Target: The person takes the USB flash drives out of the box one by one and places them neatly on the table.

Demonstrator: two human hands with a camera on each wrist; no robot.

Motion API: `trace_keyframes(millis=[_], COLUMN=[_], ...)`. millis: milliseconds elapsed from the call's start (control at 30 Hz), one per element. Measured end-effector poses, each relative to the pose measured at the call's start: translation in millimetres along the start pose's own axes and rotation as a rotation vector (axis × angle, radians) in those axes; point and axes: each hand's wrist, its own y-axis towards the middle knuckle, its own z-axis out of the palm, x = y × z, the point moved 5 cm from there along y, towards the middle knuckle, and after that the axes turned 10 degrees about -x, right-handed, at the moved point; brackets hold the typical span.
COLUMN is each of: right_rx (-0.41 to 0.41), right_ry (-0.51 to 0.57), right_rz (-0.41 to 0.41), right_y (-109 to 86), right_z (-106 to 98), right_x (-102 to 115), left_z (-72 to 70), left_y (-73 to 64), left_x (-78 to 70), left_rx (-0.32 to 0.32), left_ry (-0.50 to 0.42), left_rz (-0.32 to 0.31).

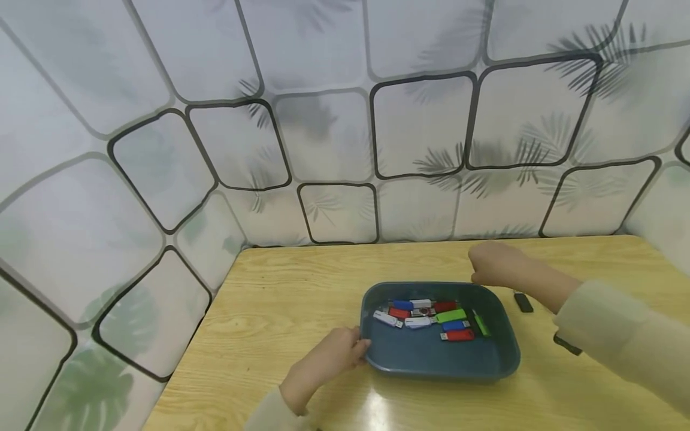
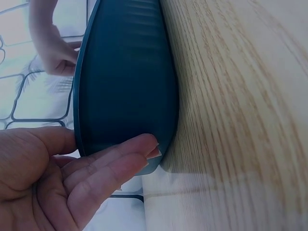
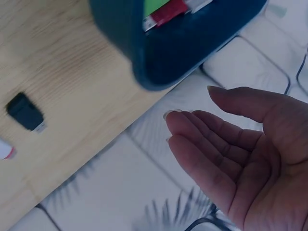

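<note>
A dark teal plastic tray (image 1: pixel 409 359) stands on the table, with several USB flash drives (image 1: pixel 426 314) in red, blue, green and white lying in its back half. At its left end my left hand (image 1: pixel 332 354) grips the side. In the left wrist view the thumb of that hand (image 2: pixel 48 175) is at the rim and the fingers lie against the outer wall. Beyond the tray's back right corner hovers my right hand (image 1: pixel 496 264). Its fingers are loosely bent with nothing between them, as the right wrist view shows of this hand (image 3: pixel 240 159).
Right of the tray a black USB flash drive (image 1: pixel 523 302) lies on the wooden table (image 1: pixel 286 287). Another dark object (image 1: pixel 567 343) is partly behind the right sleeve. In the right wrist view a white object with a red edge (image 3: pixel 6 150) shows. Patterned walls (image 1: pixel 334 137) border the table.
</note>
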Motion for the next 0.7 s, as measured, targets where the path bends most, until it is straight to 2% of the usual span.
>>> trace_keyframes(millis=[300,533,700], right_rx=[0.000,0.117,0.160], right_ry=[-0.112,-0.216,-0.261], right_rz=[-0.079,-0.098,-0.125], right_y=[-4.3,-5.9,-6.7], right_z=[4,20,33], right_x=[48,67,76], left_z=[-0.6,-0.6,-2.5], left_y=[-1.9,-0.5,0.1], left_x=[-1.4,-0.8,-1.6], left_rx=[0.007,0.007,0.005], left_ry=[0.019,0.021,0.036], left_rz=[0.027,0.023,0.028])
